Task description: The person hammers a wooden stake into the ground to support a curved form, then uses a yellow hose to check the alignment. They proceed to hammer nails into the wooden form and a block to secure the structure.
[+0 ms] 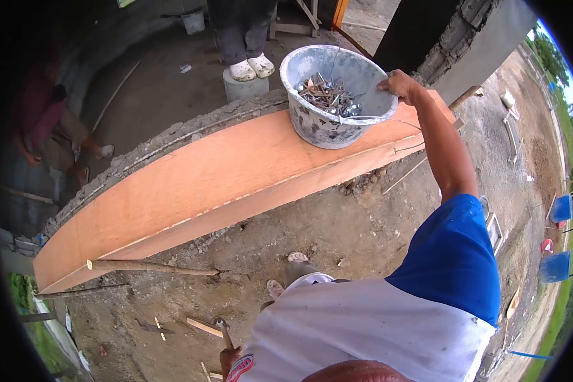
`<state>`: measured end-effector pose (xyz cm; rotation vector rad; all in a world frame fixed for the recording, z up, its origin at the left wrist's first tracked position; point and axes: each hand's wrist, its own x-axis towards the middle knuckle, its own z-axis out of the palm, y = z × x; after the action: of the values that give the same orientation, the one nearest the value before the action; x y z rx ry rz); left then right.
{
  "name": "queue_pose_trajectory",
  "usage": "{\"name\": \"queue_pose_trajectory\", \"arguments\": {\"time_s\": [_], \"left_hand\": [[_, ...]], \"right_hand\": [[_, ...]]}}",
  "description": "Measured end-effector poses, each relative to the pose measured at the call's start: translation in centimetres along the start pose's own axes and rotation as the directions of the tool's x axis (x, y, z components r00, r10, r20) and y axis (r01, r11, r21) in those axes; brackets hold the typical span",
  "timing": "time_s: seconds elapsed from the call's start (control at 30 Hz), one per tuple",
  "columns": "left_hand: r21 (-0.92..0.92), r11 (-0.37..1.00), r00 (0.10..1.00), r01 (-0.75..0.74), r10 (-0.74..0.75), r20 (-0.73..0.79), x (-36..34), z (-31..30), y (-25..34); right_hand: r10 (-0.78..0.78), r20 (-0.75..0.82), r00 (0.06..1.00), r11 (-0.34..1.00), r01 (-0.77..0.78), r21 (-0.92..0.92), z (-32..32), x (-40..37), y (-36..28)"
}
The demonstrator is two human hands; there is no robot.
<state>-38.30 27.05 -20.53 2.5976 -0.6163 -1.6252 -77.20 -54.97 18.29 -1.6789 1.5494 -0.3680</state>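
My right hand (399,84) grips the right rim of a grey, cement-spattered bucket (328,121) that holds several metal nails (328,95). The bucket rests on a long orange plywood board (191,191) fixed along the top of a rough concrete wall (191,130). My left hand (228,358) hangs low beside my white shirt, closed around the handle of a hammer (223,328); only part of the hand shows. My feet (285,274) stand on the dirt below the board.
A person in white shoes (251,65) stands on a concrete block beyond the wall. Another person (51,121) crouches at the left. A thin wooden stick (153,266) props against the board. Wood scraps (204,326) lie on the dirt.
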Motion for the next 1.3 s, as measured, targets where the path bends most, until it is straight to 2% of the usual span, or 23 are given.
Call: {"name": "queue_pose_trajectory", "arguments": {"time_s": [0.03,0.07,0.1,0.13,0.2,0.27,0.3,0.4,0.43,0.53,0.63,0.73,0.77,0.8,0.87,0.9,1.0,1.07,1.13,1.17,1.2,1.27,1.3], "left_hand": [[0.012,1.0,1.0,-0.013,0.013,-0.009,0.0,-0.3,1.1],[0.018,0.999,0.999,-0.027,0.028,-0.018,-0.1,-0.4,2.2],[0.028,0.999,0.999,-0.036,0.037,-0.023,-0.2,-0.5,3.3],[0.038,0.998,0.998,-0.049,0.05,-0.03,-0.3,-0.4,4.4],[0.053,0.995,0.996,-0.083,0.085,-0.04,-0.3,-0.4,6.7],[0.067,0.992,0.992,-0.108,0.112,-0.052,-0.3,-0.2,9.0],[0.075,0.99,0.99,-0.121,0.126,-0.061,-0.2,-0.1,10.0],[0.097,0.982,0.982,-0.162,0.17,-0.082,0.2,0.7,12.4],[0.106,0.979,0.979,-0.173,0.182,-0.091,0.3,1.0,12.9],[0.134,0.966,0.963,-0.22,0.237,-0.128,0.3,2.1,13.9],[0.163,0.949,0.941,-0.268,0.294,-0.167,0.5,3.2,14.5],[0.196,0.927,0.909,-0.32,0.358,-0.211,0.6,4.5,14.3],[0.194,0.928,0.908,-0.318,0.357,-0.219,0.5,5.0,14.1],[0.19,0.928,0.904,-0.319,0.359,-0.233,0.6,5.6,14.0],[-0.016,0.989,0.976,-0.145,0.141,-0.168,-2.3,4.0,18.6],[-0.141,0.989,0.995,-0.042,0.028,-0.1,-5.4,1.6,23.1],[-0.325,0.937,0.99,0.133,-0.141,-0.004,-7.7,0.8,24.8],[-0.443,0.881,0.984,0.169,-0.172,0.035,-7.1,2.3,23.1],[-0.624,0.753,0.976,0.207,-0.199,0.084,-6.5,4.2,20.7],[-0.669,0.72,0.978,0.185,-0.202,0.053,-8.1,3.4,21.8],[-0.741,0.661,0.984,0.116,-0.176,-0.003,-9.3,2.9,22.3],[-0.845,0.533,0.985,-0.033,-0.128,-0.119,-11.0,2.0,22.8],[-0.84,0.525,0.978,-0.139,-0.062,-0.201,-12.0,0.7,23.4]], "right_hand": [[-0.133,-0.148,0.98,0.937,0.075,-0.34,0.2,-1.3,-0.8],[-0.301,-0.228,0.926,0.755,0.086,-0.65,0.7,-2.8,-1.5],[-0.478,-0.231,0.848,0.481,0.033,-0.876,1.0,-3.7,-2.3],[-0.588,-0.142,0.796,0.436,0.165,-0.884,1.2,-4.1,-3.0],[-0.775,0.026,0.632,0.302,0.406,-0.862,1.5,-4.1,-4.4],[-0.656,0.301,0.692,0.39,0.653,-0.649,2.6,-3.4,-6.2],[-0.6,0.442,0.667,0.443,0.737,-0.51,3.5,-2.8,-6.9],[-0.545,0.59,0.596,0.328,0.799,-0.504,6.1,-0.8,-7.4],[-0.611,0.612,0.503,0.254,0.856,-0.45,6.8,0.4,-7.3],[-0.675,0.621,0.397,0.208,0.911,-0.356,8.6,2.6,-7.4],[-0.635,0.673,0.378,0.195,0.922,-0.334,9.6,3.0,-8.5],[-0.689,0.649,0.323,0.036,0.91,-0.414,11.1,3.2,-8.5],[-0.696,0.645,0.315,0.026,0.909,-0.416,11.5,3.4,-8.5],[-0.678,0.636,0.37,0.028,0.876,-0.481,11.7,3.4,-8.8],[-0.642,0.609,0.466,0.02,0.804,-0.594,12.3,3.0,-9.4],[-0.66,0.616,0.431,-0.035,0.801,-0.598,12.4,3.1,-9.2],[-0.658,0.682,0.319,-0.124,0.848,-0.515,12.9,3.4,-9.1],[-0.62,0.705,0.344,0.013,0.903,-0.429,12.9,3.3,-9.5],[-0.636,0.701,0.322,0.016,0.914,-0.405,12.9,3.1,-9.8],[-0.661,0.685,0.307,0.038,0.925,-0.377,12.8,2.8,-9.9],[-0.684,0.666,0.299,0.065,0.933,-0.353,12.7,2.4,-10.1],[-0.683,0.592,0.428,0.284,0.902,-0.324,11.9,0.9,-11.4],[-0.732,0.54,0.416,0.282,0.906,-0.315,11.2,0.8,-11.9]]}}
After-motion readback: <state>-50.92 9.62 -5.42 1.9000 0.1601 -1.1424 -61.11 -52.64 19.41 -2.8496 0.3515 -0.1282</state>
